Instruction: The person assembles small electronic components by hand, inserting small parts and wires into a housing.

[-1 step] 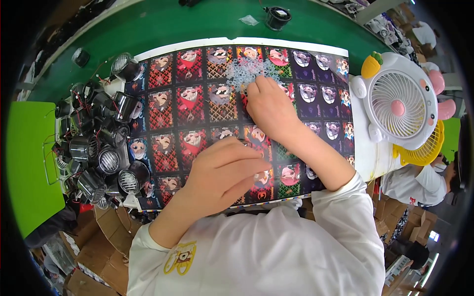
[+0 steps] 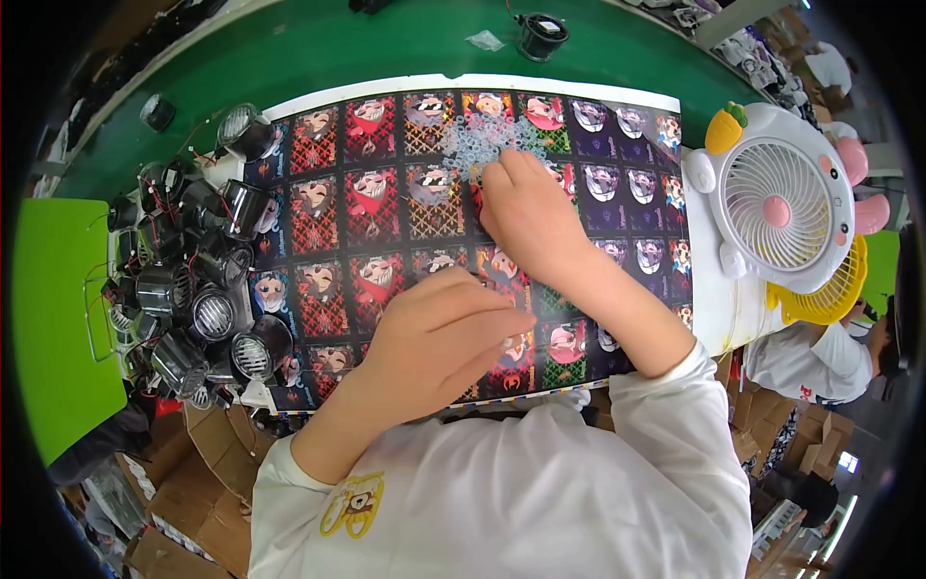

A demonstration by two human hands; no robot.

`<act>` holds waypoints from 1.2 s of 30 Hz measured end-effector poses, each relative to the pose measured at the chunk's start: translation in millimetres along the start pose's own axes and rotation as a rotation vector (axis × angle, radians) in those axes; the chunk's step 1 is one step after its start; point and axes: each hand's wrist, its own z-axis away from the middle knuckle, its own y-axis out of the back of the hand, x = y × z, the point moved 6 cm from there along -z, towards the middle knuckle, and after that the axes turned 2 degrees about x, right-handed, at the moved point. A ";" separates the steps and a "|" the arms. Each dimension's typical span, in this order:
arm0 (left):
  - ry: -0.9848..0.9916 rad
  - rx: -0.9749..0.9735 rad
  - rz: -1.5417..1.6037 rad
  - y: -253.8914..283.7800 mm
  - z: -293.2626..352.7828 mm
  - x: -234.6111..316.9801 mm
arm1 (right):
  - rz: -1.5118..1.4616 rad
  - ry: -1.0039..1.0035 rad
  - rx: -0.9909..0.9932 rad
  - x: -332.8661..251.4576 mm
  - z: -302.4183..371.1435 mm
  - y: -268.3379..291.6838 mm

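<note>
My right hand (image 2: 529,214) reaches forward over a printed sheet of cartoon-figure cards (image 2: 371,198), knuckles up. Its bent fingertips press into the near edge of a heap of small clear rings (image 2: 482,140). Whatever they pinch is too small to make out. Closer to my body, my left hand (image 2: 439,333) is held above the sheet with its fingers curled and drawn together, tips pointing right. The back of the hand covers anything held in it.
Many small black fan-like units (image 2: 212,314) with thin wires are piled along the sheet's left side. A white fan with pink ears (image 2: 776,207) stands at the right, over a yellow grille (image 2: 834,285). Another black unit (image 2: 542,37) sits at the back beside a plastic scrap (image 2: 485,41).
The fingertips of my left hand have shifted very slightly to the right. My right hand stays at the heap of rings.
</note>
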 end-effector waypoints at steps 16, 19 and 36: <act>-0.007 0.144 -0.298 -11.8 -7.0 7.4 | -0.641 -0.087 0.255 -42.2 53.0 119.9; -0.020 0.133 -0.402 -14.3 -2.8 9.9 | -0.595 -0.131 0.179 -41.4 56.0 120.5; -0.195 0.188 -0.281 -26.1 0.5 4.9 | -0.877 -0.296 0.047 -21.5 60.6 110.9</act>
